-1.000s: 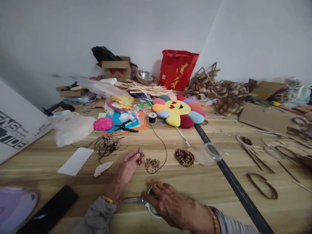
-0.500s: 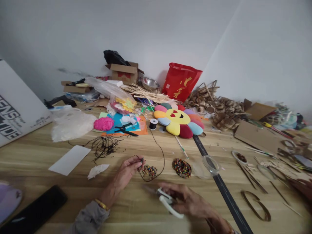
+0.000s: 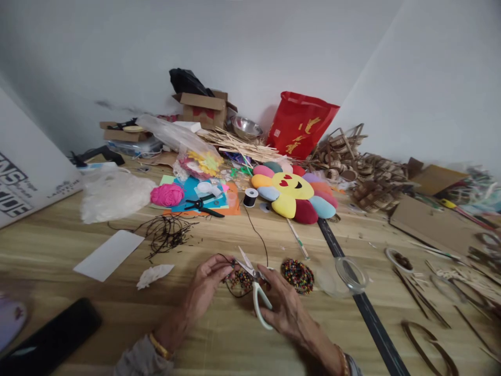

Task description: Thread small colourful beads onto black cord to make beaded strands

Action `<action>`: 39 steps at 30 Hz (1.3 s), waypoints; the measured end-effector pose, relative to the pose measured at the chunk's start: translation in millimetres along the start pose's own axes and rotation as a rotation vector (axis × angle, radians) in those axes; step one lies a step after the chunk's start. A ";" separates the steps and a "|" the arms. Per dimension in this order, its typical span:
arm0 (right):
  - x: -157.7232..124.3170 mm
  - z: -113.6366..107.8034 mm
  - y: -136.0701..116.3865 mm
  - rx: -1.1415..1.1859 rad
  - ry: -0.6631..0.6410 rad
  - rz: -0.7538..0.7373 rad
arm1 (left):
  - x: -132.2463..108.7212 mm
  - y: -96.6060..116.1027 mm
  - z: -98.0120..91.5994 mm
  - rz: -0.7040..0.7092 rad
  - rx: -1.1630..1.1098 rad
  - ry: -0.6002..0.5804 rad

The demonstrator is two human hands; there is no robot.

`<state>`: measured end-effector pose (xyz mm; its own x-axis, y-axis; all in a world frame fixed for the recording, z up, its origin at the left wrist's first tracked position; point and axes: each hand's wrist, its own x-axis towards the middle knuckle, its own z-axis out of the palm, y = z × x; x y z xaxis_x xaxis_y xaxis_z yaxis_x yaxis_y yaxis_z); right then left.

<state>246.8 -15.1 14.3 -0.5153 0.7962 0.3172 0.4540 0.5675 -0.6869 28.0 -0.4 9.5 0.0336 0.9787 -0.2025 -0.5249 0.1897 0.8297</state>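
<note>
Between both hands: scissors [image 3: 255,274], blades parted | left hand [image 3: 207,282]: pinching black cord [image 3: 225,257] near blades | right hand [image 3: 287,300]: gripping scissors by handles | just beside left hand: loose beads [image 3: 241,282]

White box [image 3: 37,156]: "NS"; red bag [image 3: 300,125]: gold characters, illegible.

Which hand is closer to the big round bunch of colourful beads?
Right. The right hand, holding the scissors, is just left of the bead bunch. The left hand is farther left, near the loose beads.
</note>
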 end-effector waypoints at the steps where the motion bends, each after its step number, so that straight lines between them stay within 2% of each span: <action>1: -0.6 1.6 2.0 0.007 -0.006 0.014 | -0.2 -0.4 -0.4 0.002 0.005 0.006; 6: -3.8 7.0 5.9 0.067 -0.015 0.012 | -0.9 -0.8 -0.4 -0.005 0.010 0.057; 10: -6.6 11.6 4.2 0.042 -0.033 -0.018 | -0.7 -3.2 -0.2 0.050 0.033 0.089; 18: -10.6 20.8 4.9 -0.065 -0.004 -0.009 | -0.3 -6.8 0.8 -0.062 -0.239 0.009; 22: -10.0 21.6 3.6 -0.108 0.003 -0.014 | 1.1 -11.9 -2.5 -0.108 -0.307 0.025; 25: -10.2 22.8 4.1 -0.141 0.002 -0.013 | 1.6 -16.1 -5.1 -0.127 -0.328 0.023; 31: -11.4 26.1 8.5 -0.247 0.080 -0.094 | -1.7 -19.1 -3.3 -0.186 -0.328 -0.024; 39: -9.0 23.8 4.2 -0.372 0.099 -0.162 | -4.7 -22.6 3.2 -0.198 -0.353 -0.006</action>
<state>236.1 -24.9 -7.0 -0.5371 0.6966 0.4756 0.6138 0.7095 -0.3461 42.5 -9.0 -6.6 0.1679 0.9266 -0.3364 -0.7674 0.3371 0.5454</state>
